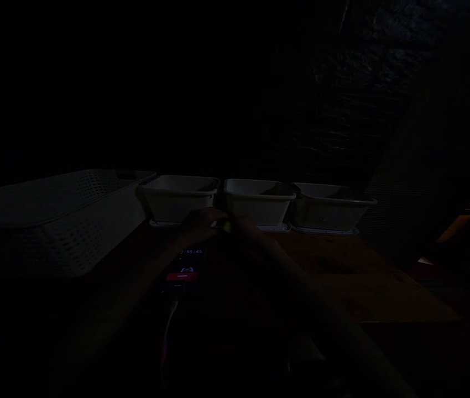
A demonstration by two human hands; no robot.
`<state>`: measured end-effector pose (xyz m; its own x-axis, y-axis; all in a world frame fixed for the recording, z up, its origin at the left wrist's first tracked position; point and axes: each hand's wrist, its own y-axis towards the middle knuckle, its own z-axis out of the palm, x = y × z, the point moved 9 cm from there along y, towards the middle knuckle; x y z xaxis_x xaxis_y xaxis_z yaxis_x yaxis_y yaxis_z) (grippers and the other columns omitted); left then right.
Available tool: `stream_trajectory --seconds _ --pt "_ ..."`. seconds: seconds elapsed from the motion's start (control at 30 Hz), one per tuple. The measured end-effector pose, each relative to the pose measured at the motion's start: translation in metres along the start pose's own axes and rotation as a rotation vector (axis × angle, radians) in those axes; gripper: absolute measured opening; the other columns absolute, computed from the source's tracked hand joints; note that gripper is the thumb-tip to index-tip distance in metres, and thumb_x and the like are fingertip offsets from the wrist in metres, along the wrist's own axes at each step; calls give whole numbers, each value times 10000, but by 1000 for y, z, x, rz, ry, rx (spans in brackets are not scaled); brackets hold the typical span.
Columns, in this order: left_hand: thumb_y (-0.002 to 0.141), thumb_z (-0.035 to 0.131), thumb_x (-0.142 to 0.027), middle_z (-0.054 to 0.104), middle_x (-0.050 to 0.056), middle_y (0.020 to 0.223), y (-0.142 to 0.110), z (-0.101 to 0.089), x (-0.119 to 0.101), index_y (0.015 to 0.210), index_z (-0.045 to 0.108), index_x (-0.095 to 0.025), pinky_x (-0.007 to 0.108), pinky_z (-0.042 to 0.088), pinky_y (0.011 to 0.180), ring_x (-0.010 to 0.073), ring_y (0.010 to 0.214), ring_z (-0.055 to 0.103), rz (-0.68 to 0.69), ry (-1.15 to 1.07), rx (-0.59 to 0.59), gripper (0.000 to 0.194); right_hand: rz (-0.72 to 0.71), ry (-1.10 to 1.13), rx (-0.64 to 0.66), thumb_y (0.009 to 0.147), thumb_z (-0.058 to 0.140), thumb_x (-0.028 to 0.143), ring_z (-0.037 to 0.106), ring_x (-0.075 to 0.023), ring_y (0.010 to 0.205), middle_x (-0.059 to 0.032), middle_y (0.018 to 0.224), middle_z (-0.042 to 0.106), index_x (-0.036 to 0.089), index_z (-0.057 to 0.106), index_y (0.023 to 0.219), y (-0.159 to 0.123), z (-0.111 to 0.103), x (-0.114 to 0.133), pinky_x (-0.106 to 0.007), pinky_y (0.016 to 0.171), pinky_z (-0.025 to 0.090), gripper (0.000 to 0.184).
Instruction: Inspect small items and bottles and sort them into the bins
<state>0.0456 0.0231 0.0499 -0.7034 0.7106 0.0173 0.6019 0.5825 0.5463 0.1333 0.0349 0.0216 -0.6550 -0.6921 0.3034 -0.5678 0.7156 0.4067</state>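
Note:
The scene is very dark. My left hand [204,222] is closed around a small pale, yellowish thing [224,225] whose kind I cannot make out. Close beside it on the right is my right hand [245,226], dim, its fingers hidden in shadow. Both hands are over the table in front of the left white bin [179,200] and the middle white bin [260,205]. Below my left hand lies a phone [182,271] with a lit timer screen and a white cable [170,320] running from its lower end.
A large white perforated basket [114,221] stands at the left. To the right of the middle bin is another white bin [330,213]. The wooden table [367,287] ends at the lower right. Beyond it, at the far right, part of another person's arm [453,228] shows.

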Motion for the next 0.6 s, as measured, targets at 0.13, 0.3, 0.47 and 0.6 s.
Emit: stream_trajectory --seconds 0.13,0.3,0.47,0.6 --pt "764 582 -216 631 5 1095 1 -10 7 1084 588 -271 324 448 864 177 1039 564 13 -21 -16 325 53 11 58 818 549 229 628 -239 963 -165 1132 622 123 335 1371 -2 2 -4 -324 770 487 602" --pt "799 589 -326 621 19 1090 0 -23 10 1048 597 -239 359 394 940 191 1082 527 111 23 -66 264 82 17 3 794 578 256 627 -244 965 -145 1148 620 167 375 1364 -5 -5 -6 -313 772 480 612" --pt "857 502 -305 598 46 1136 -4 -46 37 1071 601 -235 407 353 956 213 1083 514 -28 199 -226 247 51 34 24 750 621 270 623 -235 967 -124 1149 622 195 461 1301 -8 -2 1 -298 777 469 578" --pt "859 484 -332 570 59 1163 -13 -64 56 1118 568 -223 395 343 949 226 1098 491 -158 273 -319 293 86 79 64 761 612 350 638 -216 907 -102 1082 653 219 508 1243 -11 0 8 -278 730 468 511"
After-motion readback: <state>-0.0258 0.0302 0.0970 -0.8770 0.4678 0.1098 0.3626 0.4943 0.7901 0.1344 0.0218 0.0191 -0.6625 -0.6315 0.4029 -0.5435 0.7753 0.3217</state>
